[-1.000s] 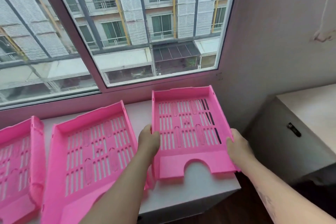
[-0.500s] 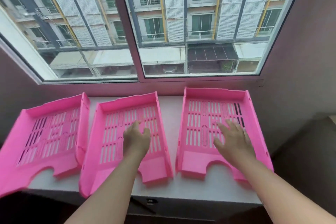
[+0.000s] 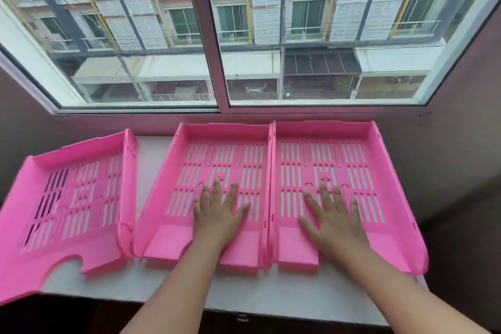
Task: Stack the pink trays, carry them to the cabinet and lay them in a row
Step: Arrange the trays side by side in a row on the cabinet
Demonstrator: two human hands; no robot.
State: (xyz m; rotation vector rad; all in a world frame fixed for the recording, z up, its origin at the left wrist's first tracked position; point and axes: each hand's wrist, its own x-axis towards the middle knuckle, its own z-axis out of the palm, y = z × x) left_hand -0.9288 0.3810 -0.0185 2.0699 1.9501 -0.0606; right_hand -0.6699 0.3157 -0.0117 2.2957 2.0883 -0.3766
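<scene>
Three slotted pink trays [image 3: 217,171] side by side — right two touching

A white cabinet top [image 3: 244,295] sits under the window. Three pink trays lie on it in a row. The left tray [image 3: 73,214] is turned a bit and sits apart from the others, and its near left corner hangs past the edge. The middle tray [image 3: 222,144] and the right tray [image 3: 379,168] lie straight, with their sides touching. All three have slots in the bottom.
</scene>
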